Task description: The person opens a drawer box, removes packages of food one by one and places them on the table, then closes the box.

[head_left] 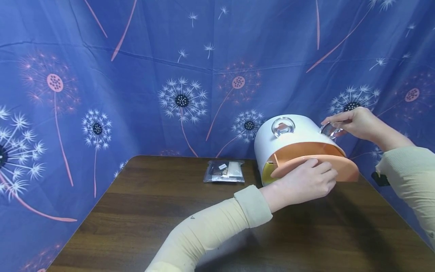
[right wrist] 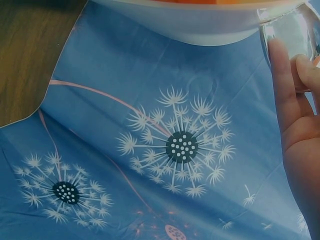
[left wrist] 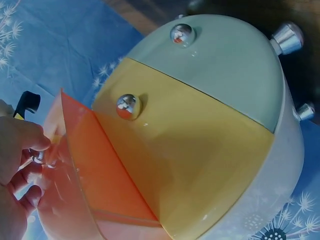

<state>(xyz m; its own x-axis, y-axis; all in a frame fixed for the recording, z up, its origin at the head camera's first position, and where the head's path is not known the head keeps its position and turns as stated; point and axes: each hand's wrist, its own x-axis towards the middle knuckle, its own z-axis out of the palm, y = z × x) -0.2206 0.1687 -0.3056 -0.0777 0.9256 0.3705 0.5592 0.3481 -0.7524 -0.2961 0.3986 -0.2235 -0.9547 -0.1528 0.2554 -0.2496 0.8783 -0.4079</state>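
Note:
A rounded white drawer box (head_left: pixel 265 141) stands at the table's right back, its orange drawer (head_left: pixel 344 166) pulled part-way out. Below it, in the left wrist view, are a yellow drawer (left wrist: pixel 190 150) and a green drawer (left wrist: pixel 230 70), each with a chrome knob and both closed. My left hand (head_left: pixel 302 183) is at the orange front; in the left wrist view its thumb and fingers pinch a small metal knob (left wrist: pixel 37 157). With my right hand (head_left: pixel 361 122) I grip a shiny round chrome piece (head_left: pixel 329 130) on the box's top. A matching chrome piece (head_left: pixel 283 127) sits further left.
A clear plastic packet (head_left: pixel 224 172) with dark and pale contents lies left of the box on the brown wooden table (head_left: pixel 153 211). A blue dandelion-print cloth (head_left: pixel 136 94) hangs behind and beside the table. Chrome feet (left wrist: pixel 287 39) stick out from the box's underside.

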